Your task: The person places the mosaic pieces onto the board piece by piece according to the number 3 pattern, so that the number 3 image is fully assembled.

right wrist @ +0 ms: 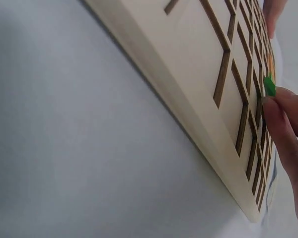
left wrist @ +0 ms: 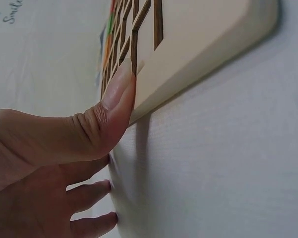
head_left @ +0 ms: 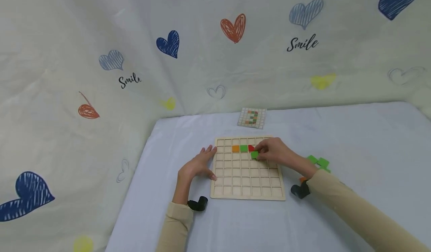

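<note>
A square wooden grid board (head_left: pixel 235 190) lies flat on the white-covered table. In one of its upper rows sit an orange tile (head_left: pixel 235 148), a green tile (head_left: pixel 244 148) and a red piece (head_left: pixel 251 148), the last partly hidden by fingers. My right hand (head_left: pixel 274 150) pinches another green tile (head_left: pixel 254 155) between thumb and fingertips, just below the red piece; the right wrist view shows this tile (right wrist: pixel 269 86) held tilted at the grid. Along the board's left edge rests my left hand (head_left: pixel 198 164), fingers spread and thumb (left wrist: pixel 118 91) touching the rim.
Behind the board lies a printed pattern card (head_left: pixel 252 118) with a coloured grid. Several loose green tiles (head_left: pixel 323 162) and an orange piece (head_left: pixel 302 179) lie to the right, partly behind the right forearm. A cloth backdrop with hearts (head_left: pixel 234 28) rises behind the table.
</note>
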### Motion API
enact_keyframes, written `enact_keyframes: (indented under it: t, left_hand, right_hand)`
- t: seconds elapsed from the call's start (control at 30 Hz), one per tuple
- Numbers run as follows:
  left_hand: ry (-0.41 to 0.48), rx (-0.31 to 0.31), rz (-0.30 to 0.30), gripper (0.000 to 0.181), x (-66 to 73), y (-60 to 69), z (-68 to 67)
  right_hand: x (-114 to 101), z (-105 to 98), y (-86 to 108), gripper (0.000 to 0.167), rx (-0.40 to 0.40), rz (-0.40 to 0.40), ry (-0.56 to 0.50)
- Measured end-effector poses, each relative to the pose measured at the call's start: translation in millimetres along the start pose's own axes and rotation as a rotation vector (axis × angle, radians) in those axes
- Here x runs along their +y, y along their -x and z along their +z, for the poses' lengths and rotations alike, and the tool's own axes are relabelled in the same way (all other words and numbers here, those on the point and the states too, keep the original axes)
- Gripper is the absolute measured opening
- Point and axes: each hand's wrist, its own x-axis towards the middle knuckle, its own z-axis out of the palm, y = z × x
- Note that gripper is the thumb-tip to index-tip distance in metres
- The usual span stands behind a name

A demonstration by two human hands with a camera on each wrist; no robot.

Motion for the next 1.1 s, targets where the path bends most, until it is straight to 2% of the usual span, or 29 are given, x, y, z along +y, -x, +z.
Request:
enact_keyframes:
  t: [0.1, 0.27, 0.57, 1.1]
  left_hand:
    - [0.017, 0.005, -0.01, 0.114, -1.8, 1.2, 2.7]
    - [0.017, 0.013, 0.009, 0.113, -0.4, 1.0, 3.4]
    - [0.0, 0.008, -0.002, 0.112, 1.9, 2.6, -1.6]
    - [0.0, 0.011, -0.001, 0.114, 1.7, 1.1, 0.8]
  right_hand:
    - [-2, 1, -3.4, 0.027, -0.014, -0.019, -0.003]
    - [-1, 4, -7.2, 0.026, -0.011, -0.053, 0.016]
    - [2, 13, -13.4, 0.019, 0.009, -0.093, 0.117]
    - [-2, -1, 5.0, 0.024, 0.023, -0.159, 0.142]
